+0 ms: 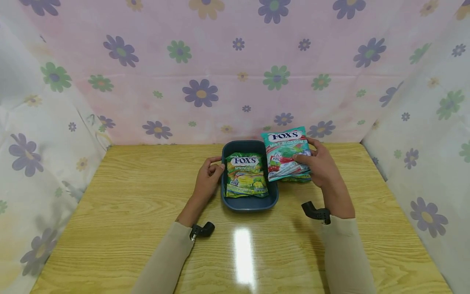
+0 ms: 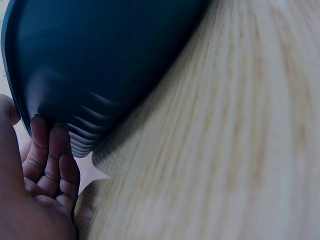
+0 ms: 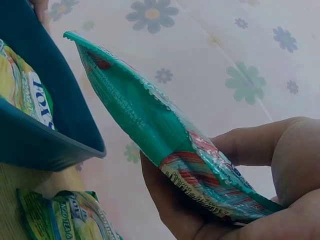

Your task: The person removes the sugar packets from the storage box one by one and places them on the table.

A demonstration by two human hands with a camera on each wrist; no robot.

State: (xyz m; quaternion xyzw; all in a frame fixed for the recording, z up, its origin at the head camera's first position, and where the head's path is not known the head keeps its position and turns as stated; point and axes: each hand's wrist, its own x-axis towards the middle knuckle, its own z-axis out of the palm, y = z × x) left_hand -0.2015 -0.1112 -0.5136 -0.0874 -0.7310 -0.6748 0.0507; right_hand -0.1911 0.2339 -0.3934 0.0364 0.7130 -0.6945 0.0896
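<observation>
Loading step, we reckon: our right grip (image 1: pixel 323 165) pinches Fox's Mint Blossom bag (image 1: pixel 284 153) up by right rim of blue bin (image 1: pixel 250 207); left grip (image 1: pixel 207 178) relaxed against it. Next probably: shift left, lower onto Spring Tea bag (image 1: pixel 245 175).

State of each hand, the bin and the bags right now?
Blue bin: upright on the table, open-topped.
Spring Tea bag: face up in the bin.
Mint Blossom bag: held above the table.
Green bag or bags: on the table beside the bin, partly hidden; count unclear.
Left hand: touching the bin's side.
Right hand: gripping the Mint Blossom bag.
</observation>
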